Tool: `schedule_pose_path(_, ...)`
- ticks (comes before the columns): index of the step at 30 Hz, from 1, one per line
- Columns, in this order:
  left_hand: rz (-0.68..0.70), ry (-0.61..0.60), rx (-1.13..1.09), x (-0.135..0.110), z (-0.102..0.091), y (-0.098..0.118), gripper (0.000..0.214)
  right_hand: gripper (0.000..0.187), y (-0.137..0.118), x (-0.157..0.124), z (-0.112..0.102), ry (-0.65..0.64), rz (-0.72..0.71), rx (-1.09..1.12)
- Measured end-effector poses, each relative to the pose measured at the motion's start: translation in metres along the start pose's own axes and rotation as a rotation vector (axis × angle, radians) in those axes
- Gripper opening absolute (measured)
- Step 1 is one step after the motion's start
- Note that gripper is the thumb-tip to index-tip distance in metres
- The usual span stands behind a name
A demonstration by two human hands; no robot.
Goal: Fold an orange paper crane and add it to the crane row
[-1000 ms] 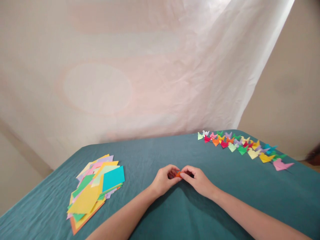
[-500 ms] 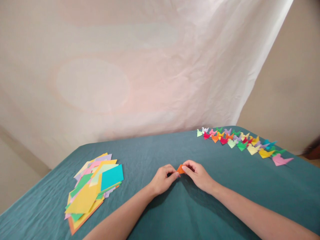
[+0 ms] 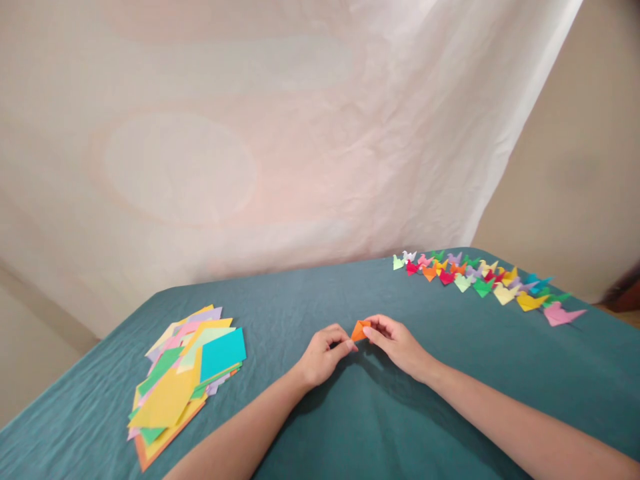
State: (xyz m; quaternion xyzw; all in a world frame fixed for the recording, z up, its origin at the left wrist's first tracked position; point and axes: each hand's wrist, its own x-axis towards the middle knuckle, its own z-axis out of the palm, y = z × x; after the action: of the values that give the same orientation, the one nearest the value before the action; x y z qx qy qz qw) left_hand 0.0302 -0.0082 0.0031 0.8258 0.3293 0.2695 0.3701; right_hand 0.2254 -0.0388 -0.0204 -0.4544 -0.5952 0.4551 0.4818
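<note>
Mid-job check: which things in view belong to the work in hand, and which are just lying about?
In the work:
- folded orange paper
- right hand, pinching it
- left hand, fingertips at its lower corner, contact unclear

Lying about, untouched, though probably related:
- pile of coloured paper sheets, left
- folded paper birds, far right

Indoor craft spot, home or studio unclear: cloth-covered table (image 3: 295,303), sheet (image 3: 300,147) hung behind, plain wall (image 3: 565,173), colored paper pile (image 3: 173,393), paper birds (image 3: 483,287).
</note>
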Motion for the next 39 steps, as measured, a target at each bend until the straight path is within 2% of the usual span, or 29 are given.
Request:
schedule_pose_path(4, 0.016, 0.028, -0.003, 0.0, 0.001, -0.0015, 0.03, 0.029, -0.0021, -0.0011, 0.0003, -0.011, 0.006, -0.012)
schedule_pose_path(10, 0.051, -0.019, 0.029, 0.0, 0.0044, -0.0023, 0.03, 0.029, -0.0022, -0.0015, -0.0014, -0.01, -0.001, -0.089)
schedule_pose_path(18, 0.006, 0.048, 0.009, 0.0016, 0.0031, -0.0014, 0.037, 0.026, -0.0047, -0.0034, -0.0032, -0.113, -0.032, -0.191)
schedule_pose_path(27, 0.013, 0.074, -0.014, 0.0011, 0.0067, -0.006, 0.027, 0.023, -0.0093, -0.0065, 0.0011, -0.164, -0.033, -0.277)
schedule_pose_path(30, -0.005, 0.091, -0.02, 0.0015, 0.0067, -0.0058, 0.025, 0.022, -0.0087, -0.007, 0.0028, -0.142, -0.018, -0.267)
schedule_pose_path(36, -0.016, 0.109, -0.021, 0.0022, 0.0066, -0.0075, 0.024, 0.022, -0.0027, -0.0053, 0.0031, -0.05, 0.016, -0.101)
schedule_pose_path(39, 0.011, 0.111, -0.014, 0.0022, 0.0072, -0.009, 0.023, 0.02, -0.0006, -0.0049, 0.0037, -0.024, -0.011, -0.131)
